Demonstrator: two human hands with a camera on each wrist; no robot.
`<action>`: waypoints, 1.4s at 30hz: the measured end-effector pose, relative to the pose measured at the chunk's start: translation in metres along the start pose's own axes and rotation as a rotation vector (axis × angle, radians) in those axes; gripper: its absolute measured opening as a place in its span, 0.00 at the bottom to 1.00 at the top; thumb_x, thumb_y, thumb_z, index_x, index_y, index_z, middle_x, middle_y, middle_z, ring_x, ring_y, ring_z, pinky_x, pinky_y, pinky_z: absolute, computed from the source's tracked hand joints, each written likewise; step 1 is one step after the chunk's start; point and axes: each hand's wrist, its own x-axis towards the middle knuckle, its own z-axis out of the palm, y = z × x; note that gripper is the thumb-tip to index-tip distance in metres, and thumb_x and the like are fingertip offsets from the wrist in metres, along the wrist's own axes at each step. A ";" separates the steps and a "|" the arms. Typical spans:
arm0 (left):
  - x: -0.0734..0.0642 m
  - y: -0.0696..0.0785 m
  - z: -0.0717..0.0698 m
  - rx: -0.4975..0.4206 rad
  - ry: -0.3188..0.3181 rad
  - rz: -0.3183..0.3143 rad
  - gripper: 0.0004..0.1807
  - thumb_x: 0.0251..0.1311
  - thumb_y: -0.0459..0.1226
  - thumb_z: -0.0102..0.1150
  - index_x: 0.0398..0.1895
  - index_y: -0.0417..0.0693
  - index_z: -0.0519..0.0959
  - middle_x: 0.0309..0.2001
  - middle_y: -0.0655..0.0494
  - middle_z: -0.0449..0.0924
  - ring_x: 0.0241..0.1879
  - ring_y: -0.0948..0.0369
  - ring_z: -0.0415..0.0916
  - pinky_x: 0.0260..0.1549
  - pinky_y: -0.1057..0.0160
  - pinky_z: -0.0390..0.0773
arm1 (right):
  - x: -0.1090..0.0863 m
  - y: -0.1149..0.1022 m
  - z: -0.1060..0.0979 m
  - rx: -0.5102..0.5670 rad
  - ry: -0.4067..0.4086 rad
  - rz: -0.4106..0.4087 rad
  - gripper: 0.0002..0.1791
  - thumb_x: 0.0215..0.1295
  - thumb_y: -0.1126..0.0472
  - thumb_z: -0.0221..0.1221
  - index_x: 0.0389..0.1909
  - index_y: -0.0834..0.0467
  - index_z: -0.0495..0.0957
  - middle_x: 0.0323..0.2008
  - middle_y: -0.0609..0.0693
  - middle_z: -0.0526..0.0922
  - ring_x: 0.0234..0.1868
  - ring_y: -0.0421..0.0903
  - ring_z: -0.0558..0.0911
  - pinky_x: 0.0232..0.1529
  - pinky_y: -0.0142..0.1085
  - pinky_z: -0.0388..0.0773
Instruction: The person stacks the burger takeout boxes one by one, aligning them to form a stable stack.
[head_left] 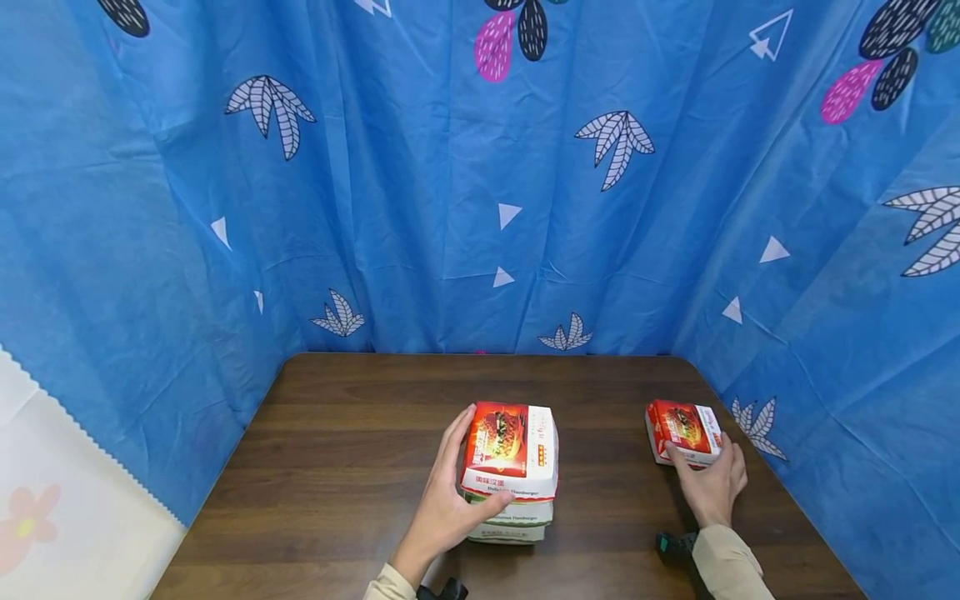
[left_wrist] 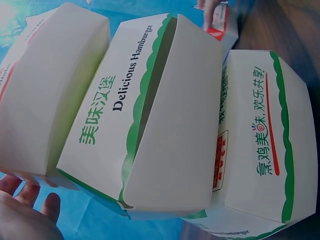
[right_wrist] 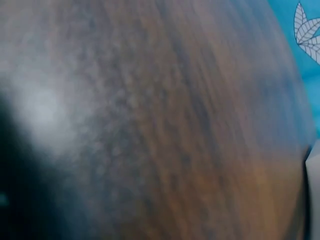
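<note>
Over on the left, the left hand (head_left: 444,498) is wrapped around the near-left corner of the top burger box (head_left: 512,450), fingers up its left side and thumb hooked along the front edge, so that hand is gripping it. That top box sits on a stack of burger boxes (head_left: 510,523) near the middle of the brown wooden table (head_left: 337,450), and the left wrist view shows three white boxes (left_wrist: 150,115) side by side with green lettering and "Delicious Hamburger" printed along one. Moving right, there's bare tabletop between the two hands; they are well apart. On the right, the right hand (head_left: 711,485) lies against the near side of a single burger box (head_left: 684,430), red printed lid up, close to the table's right edge; its fingers rest over the near edge, touching, but a firm grip can't be made out. The right wrist view is a blur of wood grain. Behind it all hangs a blue patterned curtain (head_left: 450,183).
</note>
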 end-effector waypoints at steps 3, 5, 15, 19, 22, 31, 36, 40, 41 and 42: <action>-0.001 0.000 0.000 0.010 0.006 -0.006 0.60 0.50 0.47 0.80 0.83 0.63 0.51 0.81 0.65 0.51 0.72 0.56 0.60 0.64 0.47 0.75 | 0.001 0.003 0.002 0.007 -0.003 0.019 0.60 0.67 0.43 0.65 0.82 0.62 0.35 0.80 0.69 0.34 0.78 0.71 0.37 0.75 0.71 0.39; -0.001 0.000 0.000 0.011 0.009 -0.010 0.60 0.50 0.47 0.80 0.83 0.62 0.51 0.81 0.65 0.51 0.72 0.56 0.59 0.64 0.45 0.74 | 0.002 0.004 0.003 0.010 -0.009 0.032 0.61 0.66 0.42 0.65 0.83 0.61 0.35 0.80 0.68 0.34 0.77 0.71 0.37 0.75 0.72 0.39; -0.002 -0.001 0.000 0.003 0.016 -0.020 0.59 0.50 0.48 0.80 0.83 0.63 0.52 0.81 0.63 0.52 0.74 0.54 0.58 0.65 0.39 0.72 | 0.004 0.005 0.007 0.040 -0.016 0.094 0.61 0.66 0.36 0.63 0.83 0.58 0.36 0.80 0.69 0.38 0.77 0.71 0.41 0.74 0.73 0.42; -0.002 -0.001 0.000 0.011 0.020 -0.012 0.60 0.50 0.47 0.80 0.83 0.63 0.52 0.81 0.63 0.52 0.73 0.54 0.58 0.64 0.38 0.71 | 0.004 0.006 0.007 0.060 -0.009 0.105 0.61 0.66 0.36 0.64 0.83 0.58 0.36 0.79 0.69 0.40 0.76 0.72 0.43 0.74 0.73 0.43; -0.002 -0.001 0.000 0.012 0.019 -0.019 0.59 0.50 0.48 0.80 0.83 0.64 0.52 0.81 0.64 0.52 0.73 0.54 0.59 0.64 0.39 0.72 | 0.003 0.006 0.007 0.067 -0.009 0.110 0.61 0.66 0.36 0.64 0.83 0.58 0.36 0.79 0.69 0.41 0.76 0.72 0.44 0.74 0.73 0.43; -0.001 0.000 -0.001 0.014 0.018 -0.034 0.59 0.50 0.49 0.79 0.83 0.63 0.52 0.80 0.64 0.52 0.73 0.55 0.60 0.64 0.41 0.73 | 0.003 0.008 0.007 0.071 0.007 0.083 0.61 0.65 0.37 0.64 0.82 0.60 0.38 0.78 0.70 0.44 0.76 0.72 0.47 0.75 0.70 0.45; -0.002 0.000 -0.001 0.018 0.010 -0.026 0.59 0.51 0.48 0.79 0.83 0.62 0.52 0.80 0.63 0.52 0.72 0.54 0.60 0.63 0.42 0.74 | 0.002 0.007 0.006 0.071 0.003 0.098 0.61 0.66 0.36 0.63 0.82 0.61 0.38 0.78 0.70 0.44 0.75 0.71 0.49 0.75 0.69 0.46; -0.001 0.001 -0.001 0.009 0.008 -0.033 0.59 0.52 0.48 0.79 0.83 0.62 0.52 0.80 0.63 0.52 0.72 0.54 0.60 0.63 0.44 0.75 | 0.001 0.006 0.005 0.078 0.006 0.097 0.61 0.66 0.35 0.63 0.82 0.61 0.38 0.78 0.71 0.46 0.75 0.71 0.50 0.75 0.69 0.47; -0.001 0.001 -0.001 0.006 0.008 -0.036 0.58 0.52 0.48 0.79 0.83 0.62 0.52 0.80 0.63 0.52 0.72 0.54 0.60 0.64 0.44 0.75 | 0.001 0.005 0.004 0.080 0.009 0.092 0.61 0.65 0.36 0.64 0.82 0.62 0.39 0.78 0.71 0.47 0.75 0.71 0.51 0.76 0.69 0.47; -0.001 0.001 -0.001 0.003 0.008 -0.040 0.58 0.52 0.48 0.79 0.83 0.62 0.52 0.80 0.64 0.52 0.72 0.54 0.60 0.64 0.45 0.75 | 0.000 0.005 0.004 0.082 0.011 0.088 0.60 0.65 0.36 0.64 0.82 0.61 0.39 0.78 0.70 0.47 0.75 0.70 0.51 0.76 0.68 0.47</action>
